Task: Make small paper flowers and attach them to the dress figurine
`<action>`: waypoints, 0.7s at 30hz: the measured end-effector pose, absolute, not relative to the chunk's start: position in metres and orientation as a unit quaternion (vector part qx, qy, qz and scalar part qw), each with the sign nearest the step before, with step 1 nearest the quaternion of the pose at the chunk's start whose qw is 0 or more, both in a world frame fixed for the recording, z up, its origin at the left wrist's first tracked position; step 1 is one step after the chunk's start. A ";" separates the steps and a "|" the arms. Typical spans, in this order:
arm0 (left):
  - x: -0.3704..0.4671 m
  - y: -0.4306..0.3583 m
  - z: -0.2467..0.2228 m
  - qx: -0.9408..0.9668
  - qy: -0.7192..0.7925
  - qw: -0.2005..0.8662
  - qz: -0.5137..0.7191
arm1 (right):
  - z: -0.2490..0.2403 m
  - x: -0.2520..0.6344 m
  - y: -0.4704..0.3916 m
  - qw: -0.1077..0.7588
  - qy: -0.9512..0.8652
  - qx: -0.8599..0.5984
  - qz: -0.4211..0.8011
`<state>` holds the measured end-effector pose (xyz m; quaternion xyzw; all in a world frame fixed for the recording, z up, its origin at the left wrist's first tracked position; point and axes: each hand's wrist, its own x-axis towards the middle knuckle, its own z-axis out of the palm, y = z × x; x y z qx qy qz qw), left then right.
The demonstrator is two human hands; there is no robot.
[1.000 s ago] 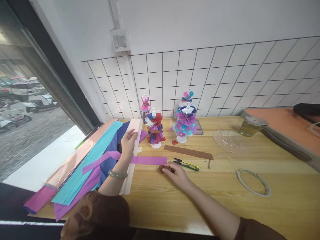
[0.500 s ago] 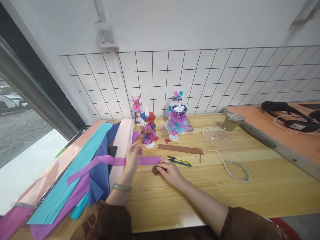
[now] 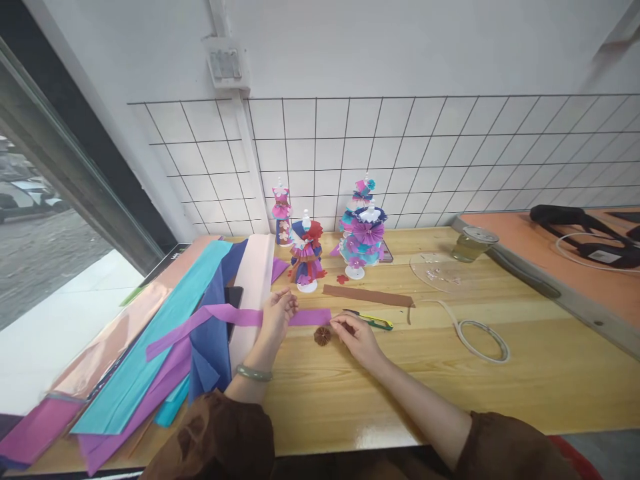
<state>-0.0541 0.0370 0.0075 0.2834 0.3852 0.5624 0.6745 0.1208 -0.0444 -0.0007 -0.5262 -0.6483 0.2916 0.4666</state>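
A purple crepe-paper strip [image 3: 311, 318] runs across the table, its left part draped over other papers. My left hand [image 3: 278, 313], with a green bangle on the wrist, rests over this strip, fingers loosely curled and slightly apart. At the strip's right end my right hand [image 3: 357, 335] is closed, thumb and finger pinched at its corner. A small pleated brown paper rosette [image 3: 323, 335] lies just below the strip, free of both hands. Green-and-yellow thread snips [image 3: 376, 321] are partly behind my right fingers. Farther back lies a brown paper strip [image 3: 369, 295].
Paper sheets [image 3: 150, 347] in several colours lie left, over a dark phone [image 3: 234, 298]. Behind stand decorated paper dress figures [image 3: 307, 253] and a taller layered one [image 3: 363, 233]. Rightward are a tape roll [image 3: 483, 340], a clear disc with beads [image 3: 435, 272] and a lidded jar [image 3: 473, 244].
My right hand has let go of the brown rosette and moved up to the purple strip's right end. My left hand stays over the strip. The camera view has shifted slightly.
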 end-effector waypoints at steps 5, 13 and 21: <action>-0.057 0.036 0.006 0.283 0.370 0.687 0.558 | 0.026 0.147 -0.048 0.445 -0.667 -0.565 0.195; -0.058 0.034 0.009 0.315 0.371 0.673 0.557 | 0.033 0.233 -0.043 0.156 -0.558 -0.815 -0.002; -0.052 0.024 0.012 0.381 0.379 0.661 0.524 | 0.005 0.265 -0.055 0.119 -0.546 -0.830 0.004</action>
